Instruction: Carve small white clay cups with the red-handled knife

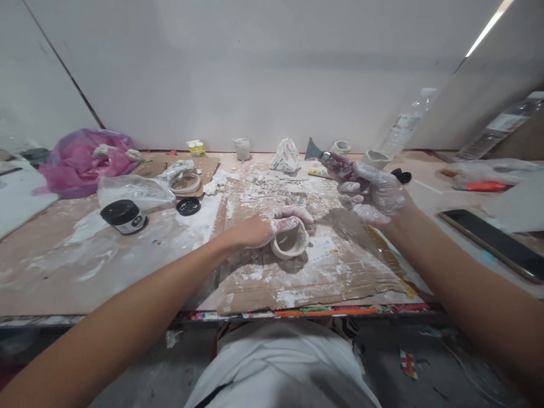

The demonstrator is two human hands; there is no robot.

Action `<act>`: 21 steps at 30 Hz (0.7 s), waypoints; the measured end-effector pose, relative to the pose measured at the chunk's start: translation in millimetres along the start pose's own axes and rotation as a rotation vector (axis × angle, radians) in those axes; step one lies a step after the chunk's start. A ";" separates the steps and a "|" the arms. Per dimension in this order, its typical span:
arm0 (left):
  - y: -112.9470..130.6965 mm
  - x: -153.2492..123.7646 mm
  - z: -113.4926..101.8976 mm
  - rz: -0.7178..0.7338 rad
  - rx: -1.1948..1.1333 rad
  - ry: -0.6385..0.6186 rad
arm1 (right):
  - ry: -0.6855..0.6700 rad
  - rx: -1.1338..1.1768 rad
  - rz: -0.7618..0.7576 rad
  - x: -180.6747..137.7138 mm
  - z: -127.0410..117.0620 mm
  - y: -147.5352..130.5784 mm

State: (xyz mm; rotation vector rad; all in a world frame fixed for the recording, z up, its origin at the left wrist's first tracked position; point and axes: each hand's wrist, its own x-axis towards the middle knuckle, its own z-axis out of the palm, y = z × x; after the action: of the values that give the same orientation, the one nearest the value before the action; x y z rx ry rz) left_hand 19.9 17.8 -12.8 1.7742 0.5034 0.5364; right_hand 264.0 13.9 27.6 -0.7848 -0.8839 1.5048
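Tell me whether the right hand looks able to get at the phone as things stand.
Probably not straightaway: the right hand holds a scraper, though the phone lies uncovered near that forearm.

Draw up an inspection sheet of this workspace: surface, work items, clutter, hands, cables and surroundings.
Surface: white-smeared cardboard on the table.
Work items: small off-white cup on the cardboard; scraper raised above it.
Clutter: pink bag, black-lidded jar, phone.
Hands: left hand holds the cup; right hand grips the scraper; both smeared white.
Cables: thin cord-like strand on the floor; type unclear.
Surroundings: pale wall behind.
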 end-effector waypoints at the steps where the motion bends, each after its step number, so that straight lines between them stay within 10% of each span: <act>1: 0.7 -0.6 0.0 0.001 0.013 -0.010 | -0.001 -0.005 -0.018 -0.3 0.8 -0.5; 21: 50.9 -26.8 4.8 0.152 0.620 0.173 | 0.037 -0.301 -0.263 -21.8 19.5 -11.6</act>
State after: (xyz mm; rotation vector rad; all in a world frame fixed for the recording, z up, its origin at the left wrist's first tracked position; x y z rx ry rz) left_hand 4.4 -14.3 32.6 2.3819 0.7119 0.6932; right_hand 255.3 -9.1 47.2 -0.8722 -1.1552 1.1376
